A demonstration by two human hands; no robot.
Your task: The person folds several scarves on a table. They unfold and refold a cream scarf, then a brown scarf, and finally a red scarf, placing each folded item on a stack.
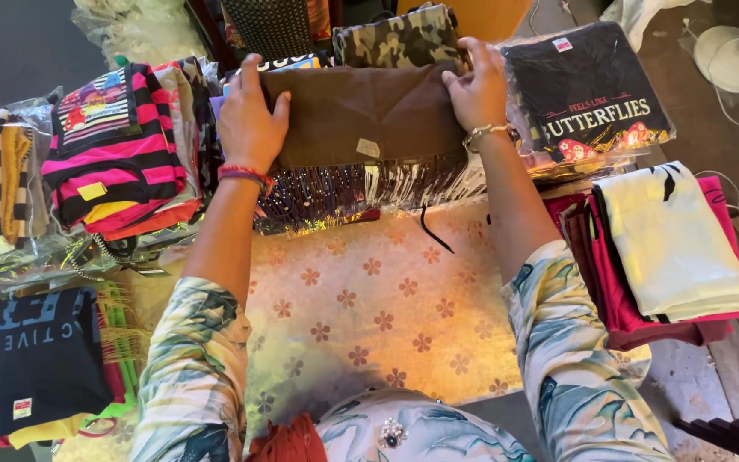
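Observation:
A folded brown garment point(361, 111) lies on top of a stack of wrapped clothes at the far side of the table. My left hand point(250, 120) presses on its left end, fingers curled over the edge. My right hand point(476, 85) grips its right end. Under the brown piece, a dark fringed layer point(344, 192) in clear plastic hangs over the front of the stack. A red thread band circles my left wrist and a metal bracelet my right one.
A pink and black striped pile point(117, 154) stands at the left, a black printed shirt in plastic point(588, 94) at the right. Red and cream folded cloths point(669, 248) lie at the right edge. A floral tablecloth point(369, 316) covers the table before me. A camouflage piece point(399, 38) lies behind.

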